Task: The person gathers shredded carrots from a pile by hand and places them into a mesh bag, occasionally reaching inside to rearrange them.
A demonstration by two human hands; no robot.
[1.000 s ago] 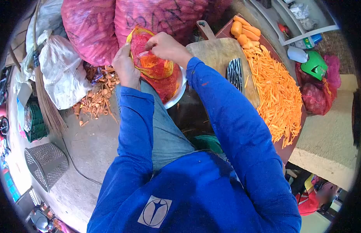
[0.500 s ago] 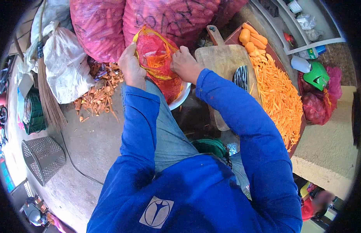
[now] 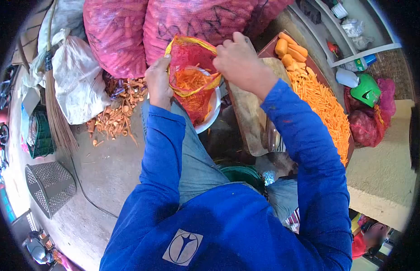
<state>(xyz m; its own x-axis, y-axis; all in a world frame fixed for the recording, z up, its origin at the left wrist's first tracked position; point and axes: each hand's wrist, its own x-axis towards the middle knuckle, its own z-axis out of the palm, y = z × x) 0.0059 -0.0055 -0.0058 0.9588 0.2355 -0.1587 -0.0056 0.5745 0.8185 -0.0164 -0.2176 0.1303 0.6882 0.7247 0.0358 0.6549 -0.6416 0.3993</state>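
Mesh bag (image 3: pixel 192 74): red net with a yellow rim, held open between both hands above a white bowl (image 3: pixel 213 112); shredded carrot shows inside. Left hand (image 3: pixel 158 81): closed on the rim at the bag's 9 o'clock. Right hand (image 3: pixel 239 58): pinched on the rim at the bag's 2 o'clock. Cutting board (image 3: pixel 250 113): at 3 o'clock of the bag, on the counter (image 3: pixel 268 50). Carrot strips (image 3: pixel 325 106): heaped at the board's 3 o'clock. Peelings (image 3: pixel 117 110): on the floor, at the bag's 8 o'clock. Sacks (image 3: pixel 174 22): at 12 o'clock.
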